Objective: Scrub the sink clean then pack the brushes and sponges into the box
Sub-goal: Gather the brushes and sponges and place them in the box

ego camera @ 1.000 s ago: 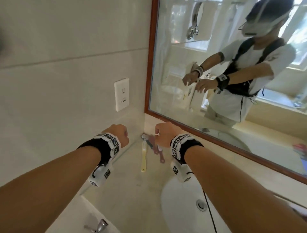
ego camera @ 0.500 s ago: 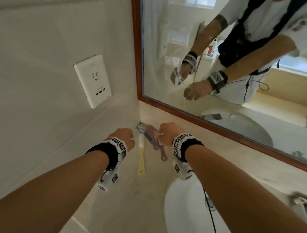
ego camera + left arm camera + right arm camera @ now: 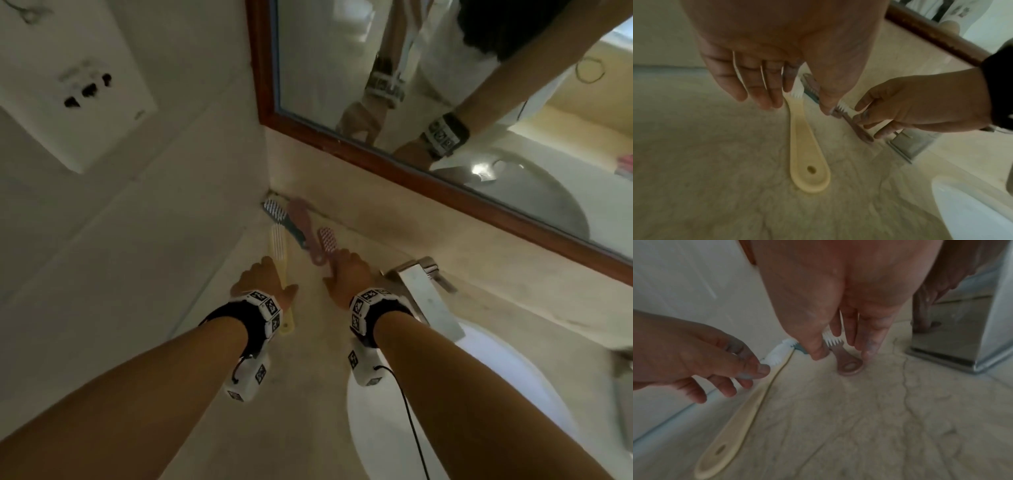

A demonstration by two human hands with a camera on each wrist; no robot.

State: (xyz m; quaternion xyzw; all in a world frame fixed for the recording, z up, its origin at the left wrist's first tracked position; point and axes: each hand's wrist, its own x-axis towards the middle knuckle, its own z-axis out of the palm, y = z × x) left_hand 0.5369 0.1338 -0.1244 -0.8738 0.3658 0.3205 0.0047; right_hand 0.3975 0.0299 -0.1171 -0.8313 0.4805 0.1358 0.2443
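four brushes lie on the counter (image 3: 342,428) in the corner beside the sink (image 3: 479,411): one yellow brush (image 3: 804,146), one blue brush (image 3: 284,219) and two pink brushes (image 3: 303,226). they look light, stiff plastic, maybe slippery if wet; the handles seem best to take. the left hand (image 3: 262,282) is relaxed just above the yellow one. the right hand (image 3: 346,274) has fingers around the nearer pink handle, grasp not closed.

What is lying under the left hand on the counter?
The yellow brush lies flat under the left hand, bristles up, its handle end with a hole showing. The fingers cover part of the head, so contact is unclear.
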